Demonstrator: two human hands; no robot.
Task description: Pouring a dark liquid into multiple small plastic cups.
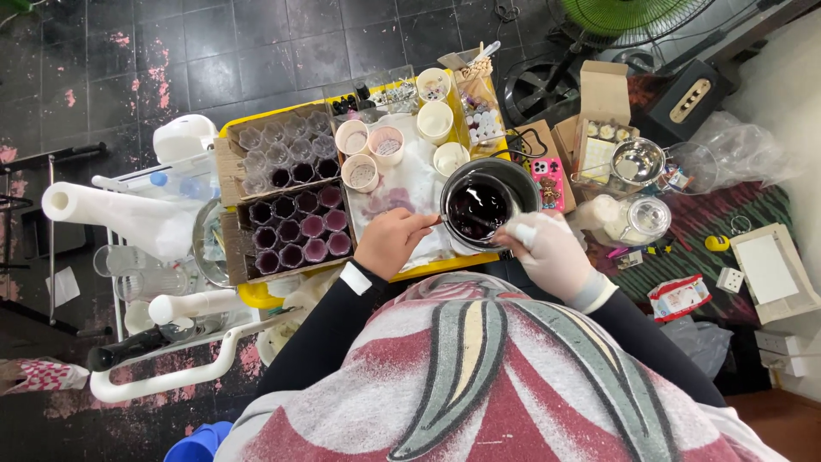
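A round metal pot (505, 174) of dark purple liquid stands at the near edge of a yellow table (256, 295). My bare left hand (392, 244) grips a thin metal handle that reaches the pot's left rim. My right hand (552, 253), in a white glove, rests at the pot's near right rim and pinches a thin stick that lies across the liquid. To the left, a cardboard tray (235, 248) holds several small glass jars (299, 229) filled with purple. Behind it a second tray (229, 158) holds mostly empty clear jars.
Several paper cups (386, 145) stand on a stained white sheet (410, 184) behind the pot. A paper towel roll (103, 210) lies left. Right of the pot are a pink-cased phone (546, 182), a metal bowl (637, 161), a glass jar (629, 218) and open boxes. A green fan (629, 15) stands behind.
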